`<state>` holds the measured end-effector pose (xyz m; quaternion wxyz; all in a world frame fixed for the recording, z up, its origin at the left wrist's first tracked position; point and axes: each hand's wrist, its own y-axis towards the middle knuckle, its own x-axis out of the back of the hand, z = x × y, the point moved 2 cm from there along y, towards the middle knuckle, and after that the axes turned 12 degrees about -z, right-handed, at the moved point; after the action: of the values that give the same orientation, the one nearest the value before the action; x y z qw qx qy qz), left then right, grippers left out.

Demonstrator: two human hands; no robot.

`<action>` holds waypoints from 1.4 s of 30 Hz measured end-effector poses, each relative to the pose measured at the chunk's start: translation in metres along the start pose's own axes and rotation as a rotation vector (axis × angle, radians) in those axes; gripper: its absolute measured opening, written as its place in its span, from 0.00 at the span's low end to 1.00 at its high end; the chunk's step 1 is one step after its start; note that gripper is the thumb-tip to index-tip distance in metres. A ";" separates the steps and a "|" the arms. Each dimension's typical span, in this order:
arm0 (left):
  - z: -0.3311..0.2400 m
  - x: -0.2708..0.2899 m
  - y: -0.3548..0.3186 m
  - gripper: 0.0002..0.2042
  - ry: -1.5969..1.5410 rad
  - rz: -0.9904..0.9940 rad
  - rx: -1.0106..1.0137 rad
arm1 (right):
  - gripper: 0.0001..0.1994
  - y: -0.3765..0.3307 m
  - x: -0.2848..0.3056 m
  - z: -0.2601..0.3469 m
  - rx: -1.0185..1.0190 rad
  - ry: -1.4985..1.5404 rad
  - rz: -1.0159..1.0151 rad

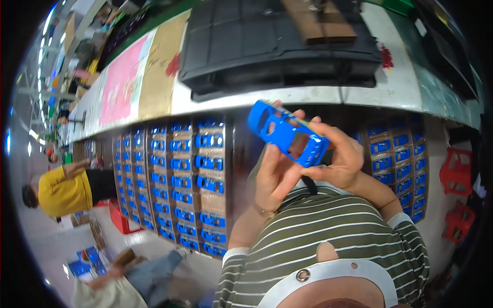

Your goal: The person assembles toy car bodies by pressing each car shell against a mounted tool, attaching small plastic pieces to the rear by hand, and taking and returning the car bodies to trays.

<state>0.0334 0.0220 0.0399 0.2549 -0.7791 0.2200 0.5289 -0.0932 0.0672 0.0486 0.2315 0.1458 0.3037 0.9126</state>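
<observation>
Car shell (286, 134): blue toy body, held up between both hands below the workbench (318, 95) edge – long axis slanting from upper left down to lower right.
Left hand (275, 172): clamped from beneath, fingers wrapped under the shell.
Right hand (341, 159): clamped on the lower-right end – about equally near.
Trays (179, 179): stacked in columns, filled with matching blue shells.
Black bin (277, 41): on the bench, cardboard inside.

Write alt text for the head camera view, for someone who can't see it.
Two bare hands, left hand and right hand, hold a blue toy car body up before a white workbench carrying a black plastic tray. Beneath stand racks of blue toy car bodies; a person in a yellow shirt stands far left.
</observation>
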 end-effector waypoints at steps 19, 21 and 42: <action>0.005 -0.025 0.015 0.26 0.134 -0.227 0.320 | 0.08 0.111 0.216 -0.162 0.011 -0.940 -0.153; 0.006 -0.027 0.018 0.26 0.177 -0.245 0.337 | 0.08 0.125 0.216 -0.173 -0.064 -0.957 -0.118; 0.017 -0.037 0.048 0.25 -0.243 -0.353 0.534 | 0.09 0.145 0.230 -0.181 -0.225 -0.535 -0.273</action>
<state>-0.0212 -0.0015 0.0611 0.5619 -0.6422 0.1804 0.4892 -0.4112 -0.0062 0.0275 0.4383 0.3119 0.1462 0.8302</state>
